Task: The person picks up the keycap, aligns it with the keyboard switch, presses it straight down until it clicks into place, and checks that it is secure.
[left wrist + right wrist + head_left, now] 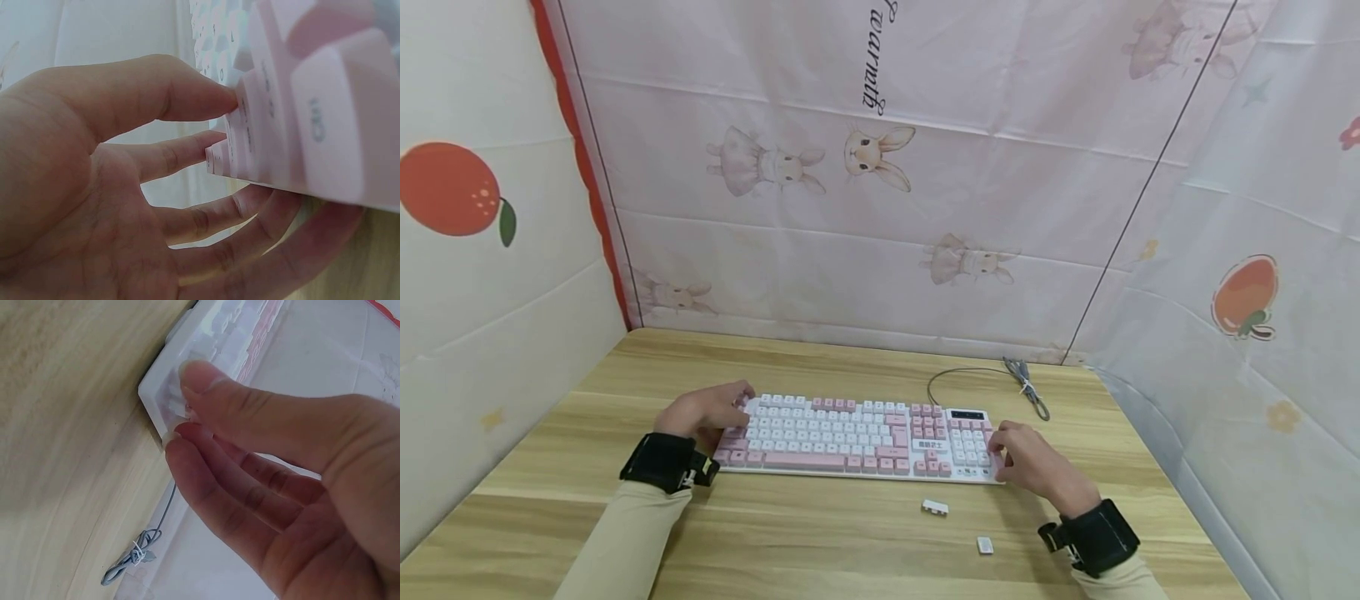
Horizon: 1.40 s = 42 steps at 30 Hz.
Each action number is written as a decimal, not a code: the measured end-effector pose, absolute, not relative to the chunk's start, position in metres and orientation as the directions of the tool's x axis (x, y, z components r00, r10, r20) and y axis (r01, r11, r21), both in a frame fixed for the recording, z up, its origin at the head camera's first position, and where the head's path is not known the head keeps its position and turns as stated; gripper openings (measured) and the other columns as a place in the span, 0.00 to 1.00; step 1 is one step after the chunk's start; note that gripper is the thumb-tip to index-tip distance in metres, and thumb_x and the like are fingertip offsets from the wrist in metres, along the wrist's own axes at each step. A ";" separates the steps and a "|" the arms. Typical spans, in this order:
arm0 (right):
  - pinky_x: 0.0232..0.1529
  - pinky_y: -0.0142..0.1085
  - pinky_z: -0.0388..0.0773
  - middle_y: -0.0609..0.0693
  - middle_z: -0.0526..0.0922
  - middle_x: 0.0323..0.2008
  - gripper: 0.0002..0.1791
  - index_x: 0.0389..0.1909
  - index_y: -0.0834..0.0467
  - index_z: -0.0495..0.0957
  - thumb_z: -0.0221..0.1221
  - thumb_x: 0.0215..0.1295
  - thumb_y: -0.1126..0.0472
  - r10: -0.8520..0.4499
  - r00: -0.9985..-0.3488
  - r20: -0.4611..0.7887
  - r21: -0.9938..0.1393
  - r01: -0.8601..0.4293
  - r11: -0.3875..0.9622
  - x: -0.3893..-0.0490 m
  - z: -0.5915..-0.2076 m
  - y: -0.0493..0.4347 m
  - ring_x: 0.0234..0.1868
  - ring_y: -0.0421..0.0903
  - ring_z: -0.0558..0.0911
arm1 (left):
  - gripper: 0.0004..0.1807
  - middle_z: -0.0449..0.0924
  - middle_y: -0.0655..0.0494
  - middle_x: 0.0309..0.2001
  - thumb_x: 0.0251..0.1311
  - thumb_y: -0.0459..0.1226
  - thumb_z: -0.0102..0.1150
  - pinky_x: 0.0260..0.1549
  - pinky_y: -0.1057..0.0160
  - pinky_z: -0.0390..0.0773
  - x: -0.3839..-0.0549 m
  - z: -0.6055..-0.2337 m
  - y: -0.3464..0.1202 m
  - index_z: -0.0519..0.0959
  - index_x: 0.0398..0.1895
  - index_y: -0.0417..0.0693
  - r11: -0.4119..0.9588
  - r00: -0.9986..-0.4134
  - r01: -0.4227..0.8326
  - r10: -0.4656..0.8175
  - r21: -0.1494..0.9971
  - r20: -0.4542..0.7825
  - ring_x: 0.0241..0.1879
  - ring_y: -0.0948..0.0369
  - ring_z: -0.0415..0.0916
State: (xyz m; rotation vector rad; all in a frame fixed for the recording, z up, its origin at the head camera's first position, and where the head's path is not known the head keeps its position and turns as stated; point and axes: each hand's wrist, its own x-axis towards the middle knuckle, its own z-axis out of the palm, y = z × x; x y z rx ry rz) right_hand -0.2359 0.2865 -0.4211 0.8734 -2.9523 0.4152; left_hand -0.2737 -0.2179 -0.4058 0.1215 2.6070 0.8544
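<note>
A pink and white keyboard (831, 437) lies across the wooden table in the head view. At its left end my left hand (700, 410) grips the edge. In the left wrist view the thumb of that hand (125, 169) presses on the pink keys, and the other fingers reach along the side and under the rim. My right hand (1037, 462) holds the opposite end beside the number keys. The right wrist view has its thumb (206, 381) over the top face and its fingertips at the side edge.
In front of the keyboard lie a wide white keycap (935, 507) and a small white keycap (985, 546). A grey cable (1026, 387), bundled with a tie, is behind it to the right. Printed cloth walls (865, 275) enclose the table (820, 533) at the back and sides.
</note>
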 end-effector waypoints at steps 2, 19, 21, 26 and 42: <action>0.30 0.27 0.75 0.52 0.81 0.35 0.15 0.39 0.66 0.85 0.75 0.49 0.73 -0.530 -0.841 0.108 -0.246 -0.539 0.806 -0.236 -0.421 0.287 0.30 0.38 0.76 | 0.31 0.68 0.33 0.62 0.64 0.33 0.57 0.36 0.53 0.84 -0.274 -0.406 -0.218 0.63 0.71 0.39 0.808 -0.919 -0.043 0.199 0.588 -0.341 0.49 0.46 0.74; 0.30 0.27 0.75 0.50 0.81 0.35 0.14 0.38 0.64 0.85 0.75 0.48 0.72 -0.547 -0.829 0.112 -0.263 -0.556 0.789 -0.237 -0.421 0.290 0.30 0.36 0.75 | 0.31 0.68 0.34 0.62 0.64 0.34 0.58 0.39 0.53 0.83 -0.275 -0.405 -0.218 0.64 0.70 0.39 0.815 -0.919 -0.032 0.204 0.579 -0.338 0.50 0.46 0.73; 0.30 0.27 0.75 0.51 0.81 0.35 0.14 0.38 0.64 0.85 0.75 0.49 0.73 -0.545 -0.831 0.111 -0.267 -0.553 0.789 -0.237 -0.421 0.290 0.29 0.36 0.75 | 0.31 0.68 0.34 0.62 0.64 0.34 0.58 0.38 0.52 0.83 -0.275 -0.405 -0.218 0.63 0.71 0.39 0.810 -0.918 -0.038 0.203 0.585 -0.341 0.49 0.46 0.74; 0.30 0.27 0.75 0.51 0.81 0.35 0.14 0.39 0.64 0.85 0.75 0.49 0.72 -0.531 -0.840 0.106 -0.271 -0.539 0.798 -0.237 -0.421 0.289 0.29 0.35 0.74 | 0.31 0.68 0.33 0.62 0.65 0.35 0.58 0.39 0.52 0.83 -0.275 -0.404 -0.218 0.64 0.71 0.40 0.816 -0.918 -0.033 0.204 0.577 -0.341 0.50 0.46 0.74; 0.31 0.27 0.74 0.50 0.81 0.35 0.14 0.39 0.64 0.86 0.74 0.49 0.72 -0.540 -0.835 0.102 -0.284 -0.545 0.789 -0.236 -0.420 0.290 0.30 0.35 0.74 | 0.31 0.68 0.33 0.62 0.65 0.34 0.58 0.38 0.52 0.83 -0.275 -0.406 -0.219 0.63 0.71 0.39 0.810 -0.917 -0.039 0.204 0.585 -0.344 0.50 0.46 0.74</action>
